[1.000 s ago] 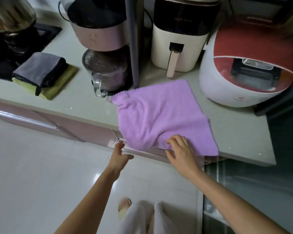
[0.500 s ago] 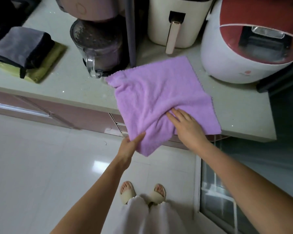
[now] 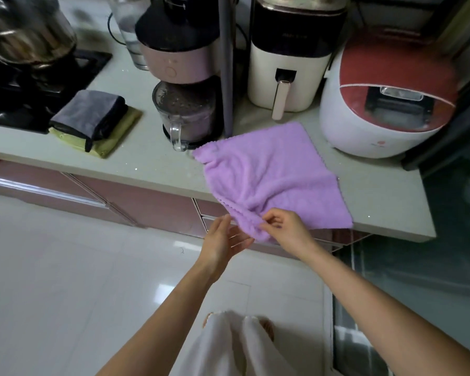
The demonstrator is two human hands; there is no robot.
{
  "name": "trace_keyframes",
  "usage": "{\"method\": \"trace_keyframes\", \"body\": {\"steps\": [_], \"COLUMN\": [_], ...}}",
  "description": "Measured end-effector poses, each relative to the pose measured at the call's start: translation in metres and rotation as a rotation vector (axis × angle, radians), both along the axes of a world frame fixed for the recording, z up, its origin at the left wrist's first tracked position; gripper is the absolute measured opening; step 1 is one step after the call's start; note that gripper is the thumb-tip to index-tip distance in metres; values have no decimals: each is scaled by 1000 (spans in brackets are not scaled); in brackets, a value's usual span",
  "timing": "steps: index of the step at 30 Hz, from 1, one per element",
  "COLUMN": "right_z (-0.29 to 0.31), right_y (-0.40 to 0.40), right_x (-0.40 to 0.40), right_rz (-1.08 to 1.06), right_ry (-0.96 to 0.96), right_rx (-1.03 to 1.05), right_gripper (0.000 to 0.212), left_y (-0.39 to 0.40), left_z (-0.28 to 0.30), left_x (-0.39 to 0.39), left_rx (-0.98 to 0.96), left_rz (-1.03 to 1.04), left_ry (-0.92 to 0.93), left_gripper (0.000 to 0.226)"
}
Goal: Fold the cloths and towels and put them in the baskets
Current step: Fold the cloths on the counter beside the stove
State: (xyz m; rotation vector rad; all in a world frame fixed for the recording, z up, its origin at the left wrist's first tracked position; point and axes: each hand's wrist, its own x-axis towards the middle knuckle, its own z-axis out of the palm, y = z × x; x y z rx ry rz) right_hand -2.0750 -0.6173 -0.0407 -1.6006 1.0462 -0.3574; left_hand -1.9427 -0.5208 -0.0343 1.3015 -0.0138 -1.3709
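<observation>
The purple towel [image 3: 269, 175] lies spread on the bench [image 3: 152, 161], most of it flat on the top, its near corner bunched and hanging over the front edge above the pink drawer fronts [image 3: 158, 207]. My right hand [image 3: 285, 226] pinches that bunched corner between thumb and forefinger, the other fingers curled loosely behind. My left hand [image 3: 223, 240] is just beside it, palm turned towards the cloth, fingers straight and a little spread, their tips touching the towel's hanging edge from the left. The towel's far left corner lies close to the glass jug [image 3: 185, 118] that stands under the pink machine [image 3: 177, 63]; its far right side is near the red and white rice cooker [image 3: 385, 104], apart from it. Behind the towel stands a cream air fryer [image 3: 288, 71]. Further left on the bench a folded grey cloth [image 3: 90, 112] lies on top of a folded yellow-green cloth [image 3: 111, 139], next to the black hob [image 3: 38, 85] with a steel pot [image 3: 27, 33] on it. Below I see the pale tiled floor [image 3: 65, 280] and my white trouser legs [image 3: 228, 346]
</observation>
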Motion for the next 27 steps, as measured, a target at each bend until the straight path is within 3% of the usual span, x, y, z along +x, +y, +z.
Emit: {"method": "trace_keyframes", "body": {"steps": [2, 6, 9, 12, 15, 17, 19, 22, 24, 27], "right_z": [3, 3, 7, 12, 13, 16, 16, 7, 2, -4], "right_y": [-3, -2, 1, 5, 7, 9, 8, -5, -19, -38], "right_x": [1, 2, 6, 9, 11, 11, 5, -23, -50, -86], "right_rz": [-77, -207, -246, -263, -229, -166, -135, -34, 134, 367], "right_ry": [8, 48, -45, -111, -113, -82, -34, 281, 565, 908], "right_rx": [48, 248, 399, 456, 456, 417, 315, -266, -620, -842], "right_gripper": [18, 17, 23, 21, 17, 16, 15, 13, 18, 44], "left_y": [2, 3, 5, 5, 2, 1, 0, 2, 6, 10], "left_z": [0, 0, -4, -10, -2, 3, -3, -12, -17, -21], "left_x": [-5, -14, -15, -15, -23, -25, -21, -13, -7, -1], "left_rx": [-12, 8, 42, 0, 5, 49, 109, 175, 184, 160], "left_rz": [3, -52, -117, -214, -225, -205, -211, -323, -281, -104], "left_ry": [-150, -561, -849, -988, -729, -477, -377, -311, -231, -121], "left_gripper": [13, 34, 37, 29, 13, 16, 22, 13, 24, 32]}}
